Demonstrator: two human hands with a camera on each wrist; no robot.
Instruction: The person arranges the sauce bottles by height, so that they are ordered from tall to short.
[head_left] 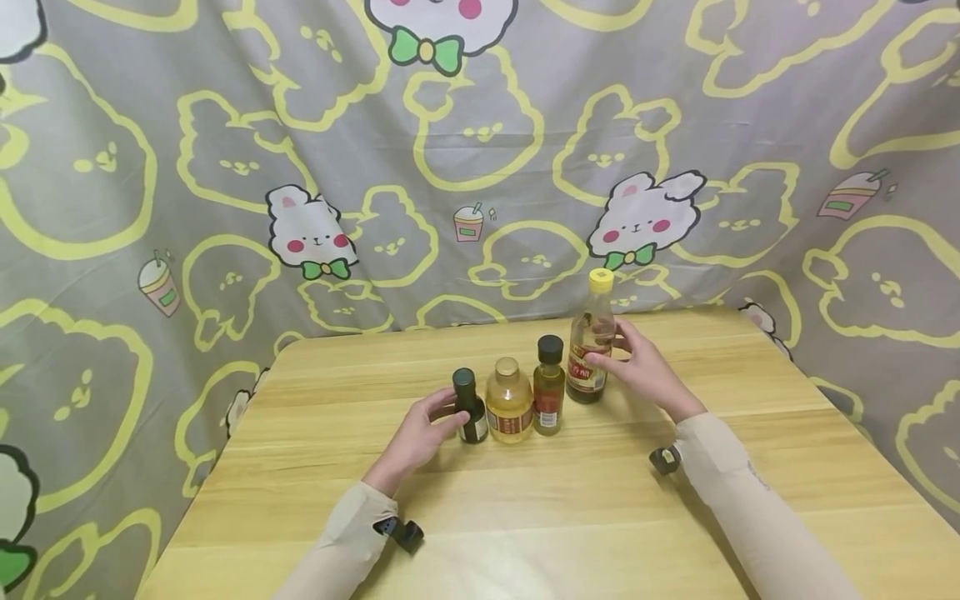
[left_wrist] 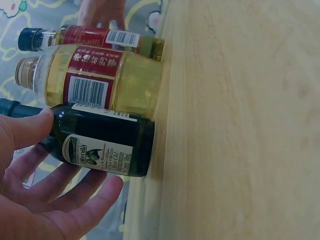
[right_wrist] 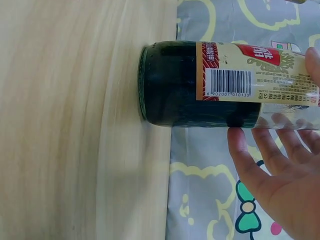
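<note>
Fingers [left_wrist: 102,202] of the left hand [head_left: 417,432] hold a small dark green glass bottle [head_left: 473,429] at the left. The right hand [head_left: 643,364] grips a tall, yellow-capped glass bottle [head_left: 588,371], farther back at right. Between them on the wooden table [head_left: 525,517] stand a round bottle of yellow liquid [head_left: 510,408] and a slim, black-capped bottle [head_left: 549,396].

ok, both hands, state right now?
Left hand: holding the dark olive oil bottle between thumb and fingers.
Right hand: holding the tall yellow-capped bottle between thumb and fingers.
</note>
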